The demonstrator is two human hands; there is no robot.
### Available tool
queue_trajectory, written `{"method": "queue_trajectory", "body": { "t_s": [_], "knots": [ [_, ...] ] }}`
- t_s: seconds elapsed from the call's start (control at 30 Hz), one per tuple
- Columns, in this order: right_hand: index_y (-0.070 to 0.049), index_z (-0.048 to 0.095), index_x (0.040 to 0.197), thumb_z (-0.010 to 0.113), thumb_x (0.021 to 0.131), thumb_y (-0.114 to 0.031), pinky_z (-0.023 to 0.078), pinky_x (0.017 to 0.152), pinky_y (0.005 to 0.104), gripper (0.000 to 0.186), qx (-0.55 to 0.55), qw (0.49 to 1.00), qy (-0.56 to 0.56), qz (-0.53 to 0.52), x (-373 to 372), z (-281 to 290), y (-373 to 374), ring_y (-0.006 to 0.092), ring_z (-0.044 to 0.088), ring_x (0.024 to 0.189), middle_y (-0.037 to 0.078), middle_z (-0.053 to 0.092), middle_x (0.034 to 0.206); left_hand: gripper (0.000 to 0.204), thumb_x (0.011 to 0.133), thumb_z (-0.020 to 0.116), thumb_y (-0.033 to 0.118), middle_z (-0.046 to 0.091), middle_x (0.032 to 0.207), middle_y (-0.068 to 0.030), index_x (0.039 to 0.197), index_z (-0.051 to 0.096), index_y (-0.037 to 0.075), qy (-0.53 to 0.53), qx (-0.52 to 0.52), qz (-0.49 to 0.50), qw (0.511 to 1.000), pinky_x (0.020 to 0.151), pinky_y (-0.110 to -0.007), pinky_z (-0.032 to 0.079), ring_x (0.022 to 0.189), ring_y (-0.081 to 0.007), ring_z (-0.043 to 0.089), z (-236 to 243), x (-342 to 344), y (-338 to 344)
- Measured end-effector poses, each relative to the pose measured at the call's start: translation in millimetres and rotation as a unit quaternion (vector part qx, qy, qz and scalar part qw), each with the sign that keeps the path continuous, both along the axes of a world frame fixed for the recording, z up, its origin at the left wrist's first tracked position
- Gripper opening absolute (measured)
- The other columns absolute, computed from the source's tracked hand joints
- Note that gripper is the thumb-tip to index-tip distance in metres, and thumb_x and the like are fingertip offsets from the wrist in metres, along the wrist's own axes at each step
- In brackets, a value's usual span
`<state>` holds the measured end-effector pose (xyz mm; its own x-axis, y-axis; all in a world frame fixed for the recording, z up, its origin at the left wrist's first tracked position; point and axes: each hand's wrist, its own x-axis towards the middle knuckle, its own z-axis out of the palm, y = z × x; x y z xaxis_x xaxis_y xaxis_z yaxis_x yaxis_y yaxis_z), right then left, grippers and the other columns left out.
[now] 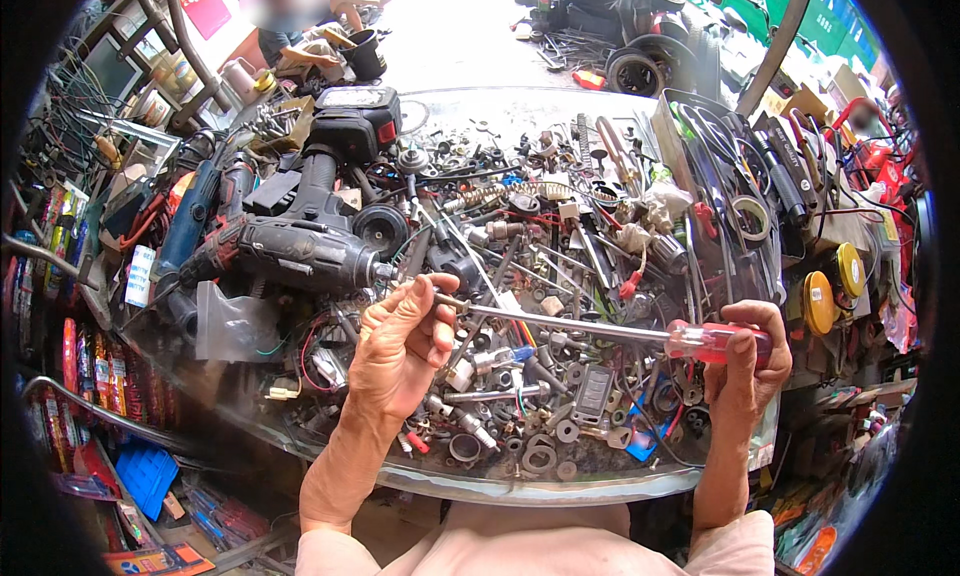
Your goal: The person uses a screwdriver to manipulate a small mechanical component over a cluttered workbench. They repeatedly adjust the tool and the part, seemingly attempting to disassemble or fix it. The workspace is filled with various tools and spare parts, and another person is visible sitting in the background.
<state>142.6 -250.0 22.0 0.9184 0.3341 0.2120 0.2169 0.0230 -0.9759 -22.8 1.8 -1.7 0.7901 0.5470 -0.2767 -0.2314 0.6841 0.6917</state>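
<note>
Screwdriver (570, 323) held across the cluttered table (560, 492)

My right hand (745, 361) is wrapped around the red handle (700, 342), thumb along its side, so the screwdriver is firmly in my grip at that end. Its long metal shaft runs leftward from there, above a heap of loose metal parts (540, 391), to my left hand (393, 348). That hand is pinched on a small bolt (453, 303), its head facing the screwdriver's tip. The tip sits right by the bolt's head; I cannot tell whether they touch. Just beyond my left hand, a black power tool (300, 254) lies on its side, its nose near my thumb
</note>
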Motion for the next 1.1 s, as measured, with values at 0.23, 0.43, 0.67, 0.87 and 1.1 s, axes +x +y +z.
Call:
{"method": "queue_trajectory", "body": {
  "t_s": [0.23,0.43,0.67,0.87,1.1],
  "knots": [
    [0.001,0.048,0.111,0.072,0.074,-0.025,0.042,0.044,0.0174,0.051,0.058,0.996,0.002,0.061,0.2,5.2,8.1,0.0064,0.053,0.056,0.014,0.06,0.096,0.033,0.093,0.054,0.026,0.061,0.075,-0.007,0.106,0.056,-0.004,0.012,-0.003,0.016,1.0,0.043,-0.019,0.04,0.051,-0.0078,0.053,1.1,1.5,0.3],
    [0.001,0.052,0.106,0.07,0.08,-0.038,0.034,0.041,0.0152,0.05,-0.01,1.0,-0.022,0.018,1.6,-2.5,-4.4,0.0028,0.048,0.051,0.003,0.056,0.074,0.032,0.091,0.058,0.024,0.062,0.075,-0.0073,0.106,0.058,-0.004,-0.01,-0.01,-0.001,1.0,0.045,-0.019,0.043,0.056,-0.0091,0.058,-0.9,-1.4,1.2],
    [0.0,0.051,0.108,0.07,0.08,-0.034,0.036,0.042,0.0162,0.049,0.043,0.997,-0.043,0.042,-0.9,2.6,10.8,0.004,0.05,0.05,0.007,0.06,0.082,0.033,0.091,0.058,0.024,0.062,0.075,-0.0074,0.106,0.058,-0.005,-0.005,-0.011,0.001,1.0,0.044,-0.018,0.042,0.056,-0.0087,0.058,-2.2,-1.4,2.0],
    [-0.001,0.056,0.101,0.067,0.083,-0.034,0.032,0.041,0.0142,0.039,-0.043,0.997,-0.055,-0.018,1.5,-4.7,-4.2,0.0015,0.045,0.048,0.0,0.054,0.07,0.033,0.091,0.058,0.024,0.063,0.075,-0.0075,0.106,0.058,-0.005,-0.01,-0.009,-0.002,1.0,0.044,-0.018,0.042,0.055,-0.0084,0.057,0.0,-1.3,1.4],
    [0.0,0.055,0.101,0.07,0.08,-0.033,0.041,0.046,0.0179,0.042,0.026,0.999,-0.025,0.026,-6.2,8.2,12.7,0.0067,0.053,0.056,0.006,0.056,0.08,0.032,0.094,0.052,0.025,0.061,0.076,-0.0071,0.107,0.055,-0.004,0.02,-0.009,0.02,1.0,0.041,-0.018,0.037,0.047,-0.0062,0.048,0.2,1.2,1.4]
  ]
}}
